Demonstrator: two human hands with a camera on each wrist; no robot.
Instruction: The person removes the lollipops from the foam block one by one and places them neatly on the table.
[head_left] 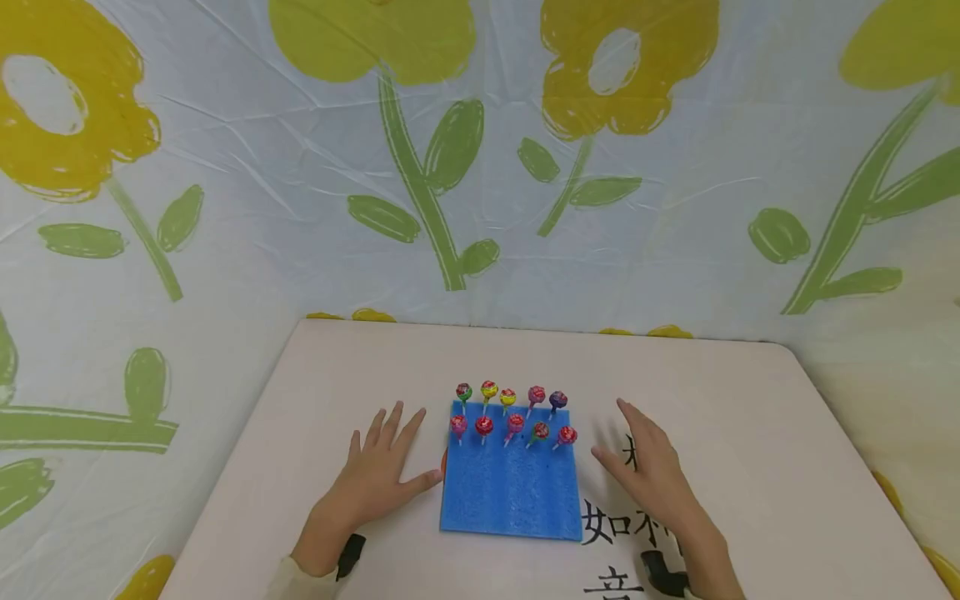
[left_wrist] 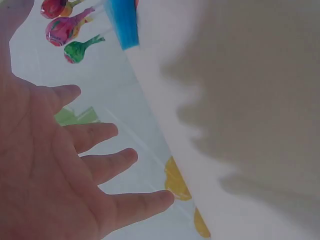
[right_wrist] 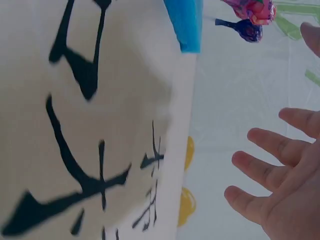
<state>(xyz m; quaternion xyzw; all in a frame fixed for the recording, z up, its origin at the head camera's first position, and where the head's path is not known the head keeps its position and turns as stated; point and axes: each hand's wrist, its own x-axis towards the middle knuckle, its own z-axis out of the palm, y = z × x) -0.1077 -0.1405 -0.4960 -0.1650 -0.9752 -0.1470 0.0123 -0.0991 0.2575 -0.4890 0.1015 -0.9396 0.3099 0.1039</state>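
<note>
A flat blue board (head_left: 510, 500), which looks like foam, lies on the table between my hands. Lollipops in bright wrappers stand upright by their sticks in two rows along its far half, among them a yellow lollipop (head_left: 489, 389), a red lollipop (head_left: 483, 425) and a dark blue one (head_left: 558, 400). To the left of the board, my left hand (head_left: 378, 475) has its fingers spread, thumb close to the board's edge, holding nothing. Over on the right, my right hand (head_left: 654, 471) is likewise empty, fingers extended and apart from the board. A green lollipop (left_wrist: 75, 52) shows in the left wrist view.
The pale table (head_left: 750, 417) has black Chinese characters (head_left: 607, 523) printed on its right side, partly covered by my right arm. A curtain with yellow flowers (head_left: 600, 67) surrounds the table. An orange edge (head_left: 444, 465) peeks out at the board's left side.
</note>
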